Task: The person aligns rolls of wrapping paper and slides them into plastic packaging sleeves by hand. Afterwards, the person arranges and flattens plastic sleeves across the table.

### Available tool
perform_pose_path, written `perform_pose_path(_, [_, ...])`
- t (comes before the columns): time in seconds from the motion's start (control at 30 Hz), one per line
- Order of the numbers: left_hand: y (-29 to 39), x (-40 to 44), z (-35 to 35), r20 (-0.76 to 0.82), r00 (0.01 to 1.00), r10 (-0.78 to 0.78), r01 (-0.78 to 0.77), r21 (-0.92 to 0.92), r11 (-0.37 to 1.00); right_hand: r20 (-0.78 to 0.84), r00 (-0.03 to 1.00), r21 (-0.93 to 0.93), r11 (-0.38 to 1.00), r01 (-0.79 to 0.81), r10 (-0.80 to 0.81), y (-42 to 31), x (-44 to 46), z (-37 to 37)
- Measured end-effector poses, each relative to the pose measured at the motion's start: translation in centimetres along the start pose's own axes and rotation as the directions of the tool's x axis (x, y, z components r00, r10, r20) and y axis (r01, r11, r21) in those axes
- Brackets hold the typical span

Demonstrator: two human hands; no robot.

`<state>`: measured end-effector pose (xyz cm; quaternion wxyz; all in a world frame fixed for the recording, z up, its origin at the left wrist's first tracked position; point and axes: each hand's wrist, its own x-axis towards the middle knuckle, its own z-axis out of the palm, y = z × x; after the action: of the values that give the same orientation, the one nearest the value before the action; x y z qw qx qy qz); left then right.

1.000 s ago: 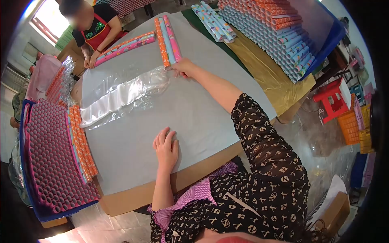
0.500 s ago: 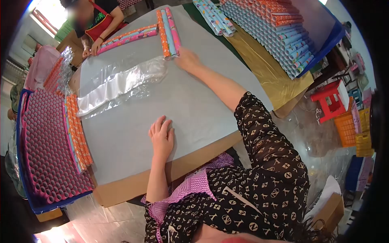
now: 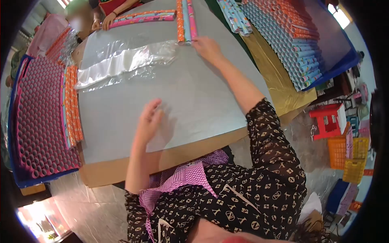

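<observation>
My right hand [image 3: 207, 48] reaches to the far part of the grey table top [image 3: 194, 93], its fingertips at the near end of a pink roll [image 3: 190, 20]. Beside that roll lie a light blue roll [image 3: 186, 24] and an orange roll [image 3: 180, 24], side by side. Whether the fingers grip the pink roll is hard to tell. My left hand [image 3: 150, 121] is over the near part of the table, slightly blurred, fingers apart and nothing in it. Clear plastic bags [image 3: 125, 62] lie flat between the hands and the far left.
A co-worker's hands [image 3: 106, 21] touch more rolls [image 3: 142, 18] at the far left. A blue crate [image 3: 14, 162] of pink rolls stands left, with orange rolls [image 3: 73, 105] beside it. Stacked rolls [image 3: 279, 44] fill the right back, near a red stool [image 3: 327, 121].
The view has shifted, so the table's contents sit higher in the picture. My left hand has lifted from its flat rest on the table. My right hand remains by the rolls' near ends.
</observation>
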<state>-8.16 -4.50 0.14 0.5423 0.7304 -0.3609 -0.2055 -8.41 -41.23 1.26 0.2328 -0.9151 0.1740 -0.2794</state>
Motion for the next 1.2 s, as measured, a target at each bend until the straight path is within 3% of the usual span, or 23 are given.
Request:
perform_pose_path(0.03, [3.6,0.4,-2.1,0.028,0.999,-0.031,0.029,0.081,0.996,-0.079,0.997,0.049,0.998,0.032,-0.028,-0.3,-0.5,-0.8])
perform_pose_path(0.07, [6.6,0.6,-3.5,0.032,0.998,0.049,-0.048,-0.020,0.999,-0.060,0.997,0.051,0.998,0.043,-0.040,-0.2,-0.8,-1.6])
perform_pose_path(0.13, [12.6,1.2,-5.9,0.050,0.960,0.275,-0.254,-0.251,0.934,-0.174,0.969,0.081,0.978,0.193,-0.177,-0.1,-0.6,-3.5])
perform_pose_path(0.2, [18.8,0.5,-7.5,0.049,0.883,0.466,-0.409,-0.402,0.819,0.068,0.981,0.354,0.914,-0.195,0.183,-4.9,-1.3,-8.2])
perform_pose_path(0.23, [20.1,1.2,-8.5,0.105,0.736,0.669,-0.468,-0.635,0.615,0.031,0.986,0.408,0.899,-0.159,0.161,-7.1,-1.6,-10.1])
perform_pose_path(0.27, [24.1,-1.2,-9.0,0.120,0.806,0.579,-0.473,-0.456,0.754,-0.004,0.990,0.461,0.879,-0.123,0.141,-9.2,-1.8,-12.1])
perform_pose_path(0.3, [26.8,-1.9,-9.4,0.200,0.762,0.615,-0.490,-0.442,0.751,-0.001,0.995,0.526,0.846,-0.088,0.104,-11.5,-2.1,-14.7])
perform_pose_path(0.33, [26.3,-2.7,-9.8,0.172,0.781,0.600,-0.489,-0.429,0.759,-0.084,0.996,0.606,0.795,0.028,0.028,-14.6,-3.0,-17.2])
perform_pose_path(0.37, [25.8,-3.1,-9.9,0.137,0.803,0.580,-0.492,-0.396,0.775,-0.229,0.942,0.685,0.647,0.336,-0.246,-14.7,-3.0,-18.9])
perform_pose_path(0.4, [25.5,-3.6,-10.2,0.108,0.815,0.569,-0.501,-0.360,0.787,-0.342,0.879,0.601,0.642,0.476,-0.332,-18.3,-4.1,-21.4])
perform_pose_path(0.47, [25.4,-3.0,-10.8,0.054,0.795,0.604,-0.570,-0.272,0.775,-0.094,0.963,0.886,0.421,0.197,-0.253,-20.8,-6.5,-26.8])
perform_pose_path(0.5, [25.3,-2.7,-11.2,0.032,0.785,0.619,-0.597,-0.228,0.769,-0.046,0.790,0.940,0.240,0.241,-0.611,-21.7,-5.8,-28.2])
perform_pose_path(0.53, [25.4,-2.5,-11.8,0.022,0.777,0.629,-0.615,-0.188,0.766,-0.048,0.495,0.977,0.063,0.206,-0.867,-22.3,-5.4,-28.7])
perform_pose_path(0.57, [25.5,-2.1,-12.5,0.016,0.768,0.640,-0.631,-0.146,0.762,-0.069,0.483,0.972,0.049,0.229,-0.873,-21.8,-4.1,-27.8])
perform_pose_path(0.7, [25.9,-1.3,-15.6,-0.041,0.700,0.713,-0.710,0.061,0.701,-0.158,0.434,0.825,0.123,0.551,-0.887,-22.9,0.1,-26.5])
perform_pose_path(0.8, [25.4,-2.7,-17.1,-0.096,0.709,0.698,-0.678,0.181,0.713,-0.201,0.451,0.712,0.186,0.677,-0.870,-23.5,2.4,-23.9])
perform_pose_path(1.03, [22.8,-4.8,-13.8,-0.190,0.808,0.557,-0.540,0.140,0.830,-0.091,0.679,0.367,0.610,0.703,-0.728,-20.4,0.7,-23.0])
perform_pose_path(1.07, [22.5,-4.4,-12.8,-0.173,0.824,0.539,-0.528,0.108,0.842,-0.076,0.726,0.282,0.684,0.673,-0.683,-19.3,-0.7,-23.6])
perform_pose_path(1.1, [22.5,-4.3,-11.6,-0.154,0.834,0.530,-0.523,0.082,0.848,-0.071,0.766,0.187,0.745,0.640,-0.639,-23.4,-2.3,-23.1])
perform_pose_path(1.2, [20.3,-3.6,-11.8,-0.098,0.873,0.477,-0.474,0.054,0.879,-0.081,0.857,-0.055,0.861,0.505,-0.508,-16.7,-3.9,-22.9])
